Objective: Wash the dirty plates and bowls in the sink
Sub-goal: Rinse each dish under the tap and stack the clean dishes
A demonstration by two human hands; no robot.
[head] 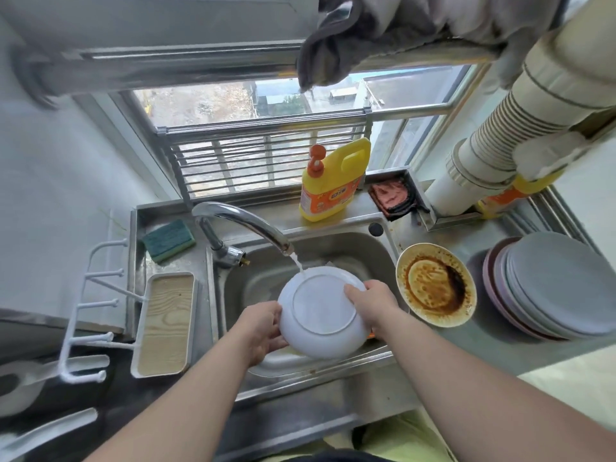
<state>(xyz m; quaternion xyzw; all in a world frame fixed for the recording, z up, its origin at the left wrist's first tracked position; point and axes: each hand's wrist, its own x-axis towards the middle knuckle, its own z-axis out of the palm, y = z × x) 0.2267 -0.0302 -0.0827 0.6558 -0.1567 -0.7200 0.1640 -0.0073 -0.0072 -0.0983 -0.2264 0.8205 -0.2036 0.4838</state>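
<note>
A white plate (321, 311) is held upside down over the steel sink (253, 285), its underside facing me. My left hand (263, 331) grips its left rim and my right hand (373, 301) grips its right rim. Water runs from the chrome faucet (246, 225) onto the plate's far edge. A dirty yellow plate (435, 285) smeared with brown sauce lies on the counter just right of the sink. Further right stands a stack of grey and pink plates (553, 285).
A yellow dish soap bottle (330, 181) stands behind the sink. A green sponge (168, 240) lies at the back left. A wooden-bottomed white tray (165, 325) and a white hook rack (93, 308) sit left of the sink. A white pipe (493, 151) rises at the right.
</note>
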